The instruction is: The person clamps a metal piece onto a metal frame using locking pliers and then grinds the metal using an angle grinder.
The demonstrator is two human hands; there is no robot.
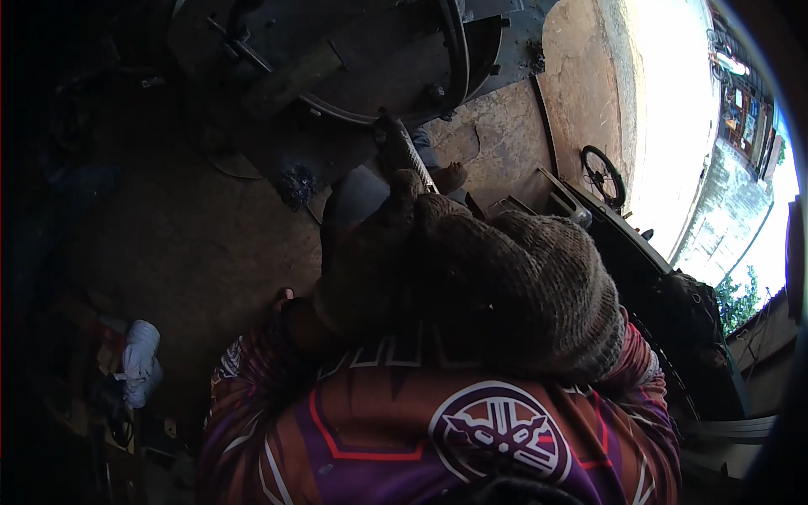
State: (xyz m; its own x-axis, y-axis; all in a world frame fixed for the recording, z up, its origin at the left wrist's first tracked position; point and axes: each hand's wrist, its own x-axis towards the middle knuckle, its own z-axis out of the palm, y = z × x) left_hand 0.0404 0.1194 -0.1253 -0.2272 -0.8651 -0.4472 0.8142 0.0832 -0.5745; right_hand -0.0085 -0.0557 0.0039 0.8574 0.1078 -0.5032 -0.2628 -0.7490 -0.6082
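Observation:
Both my hands wear thick knitted work gloves and meet in front of my chest. My left hand (370, 261) is closed and in dark shadow, its fingertips close to the lower end of a ridged metal bar or tool (406, 156). Against it lies my right hand (530, 278), also closed, its fingers curled toward the same piece. Which hand bears the piece is hard to tell, as the palms are hidden. The far end of the piece reaches the edge of a dark metal table (337, 143), near a curved metal rim (459, 50).
A white cloth bundle (141, 362) lies at the lower left. A small spoked wheel (603, 178) stands at the right, near a long dark box-like object (640, 261). Dark lumps (297, 185) hang at the table's corner. Bright daylight falls on the ground at the right.

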